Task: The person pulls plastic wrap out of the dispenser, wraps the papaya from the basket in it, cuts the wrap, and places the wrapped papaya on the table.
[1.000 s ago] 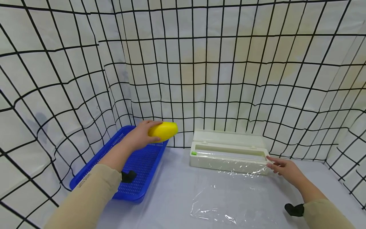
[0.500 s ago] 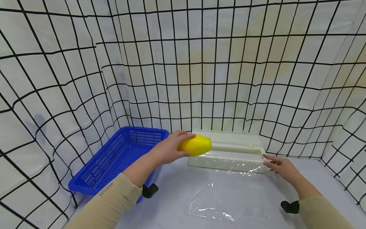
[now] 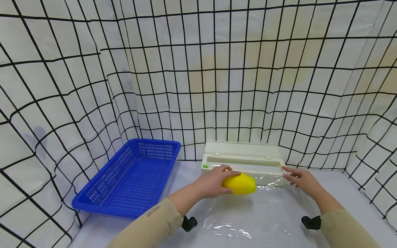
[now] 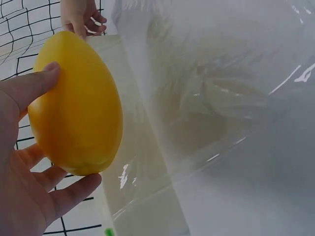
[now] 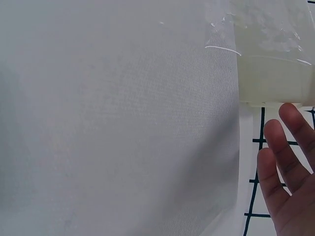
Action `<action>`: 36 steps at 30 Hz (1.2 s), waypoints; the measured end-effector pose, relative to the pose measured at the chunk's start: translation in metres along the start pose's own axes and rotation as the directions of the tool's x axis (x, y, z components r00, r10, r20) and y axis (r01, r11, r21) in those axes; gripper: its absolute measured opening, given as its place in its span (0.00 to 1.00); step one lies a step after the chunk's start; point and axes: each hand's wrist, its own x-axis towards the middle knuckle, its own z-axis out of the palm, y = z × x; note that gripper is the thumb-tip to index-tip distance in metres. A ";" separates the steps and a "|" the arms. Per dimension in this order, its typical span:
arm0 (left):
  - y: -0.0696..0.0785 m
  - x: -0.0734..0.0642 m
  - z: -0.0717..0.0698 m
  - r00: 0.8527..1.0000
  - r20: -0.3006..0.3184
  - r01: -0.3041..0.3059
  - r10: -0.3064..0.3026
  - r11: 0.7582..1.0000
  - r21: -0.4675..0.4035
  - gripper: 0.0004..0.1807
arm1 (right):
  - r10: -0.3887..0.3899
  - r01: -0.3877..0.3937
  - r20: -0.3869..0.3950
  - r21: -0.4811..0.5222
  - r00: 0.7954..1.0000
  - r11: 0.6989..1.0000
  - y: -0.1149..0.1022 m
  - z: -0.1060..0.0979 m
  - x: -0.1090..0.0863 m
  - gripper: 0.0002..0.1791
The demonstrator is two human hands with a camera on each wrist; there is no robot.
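Note:
My left hand [image 3: 211, 182] grips a smooth yellow mango [image 3: 241, 184], thumb on one side and fingers round the other. It is held above clear plastic wrap [image 3: 257, 215] spread flat over the white table. In the left wrist view the mango [image 4: 81, 108] overlaps the film's box. That long cream cling film box [image 3: 214, 175] stands at the back with its lid [image 3: 242, 148] raised. The wrap comes out over its front. My right hand [image 3: 301, 181] has its fingertips right at the box's right end; its fingers [image 5: 275, 182] are loosely extended in the right wrist view.
A blue perforated basket [image 3: 145, 172] stands on the table at the left, with nothing in it. Black wire grid panels [image 3: 229, 72] backed with white sheeting enclose the table at the back and both sides. A small green piece [image 3: 205, 166] sits on the box's left end.
My left hand has carried the mango from above the basket rightward, in front of the box and over the wrap. The right hand stays at the box's end. The head view has shifted slightly.

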 end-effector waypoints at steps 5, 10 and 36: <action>0.001 0.007 0.020 1.000 0.019 -0.014 0.014 1.000 -0.003 0.35 | 0.018 -0.018 0.001 -0.003 1.000 1.000 0.000 0.001 0.001 0.42; 0.003 0.010 0.033 0.999 0.023 -0.024 0.024 1.000 0.005 0.36 | 0.030 -0.030 0.007 -0.009 1.000 1.000 -0.001 0.002 -0.002 0.41; 0.000 0.011 0.050 0.999 0.032 0.004 -0.004 1.000 0.011 0.37 | 0.026 -0.026 -0.015 -0.042 1.000 0.999 -0.005 0.004 -0.006 0.44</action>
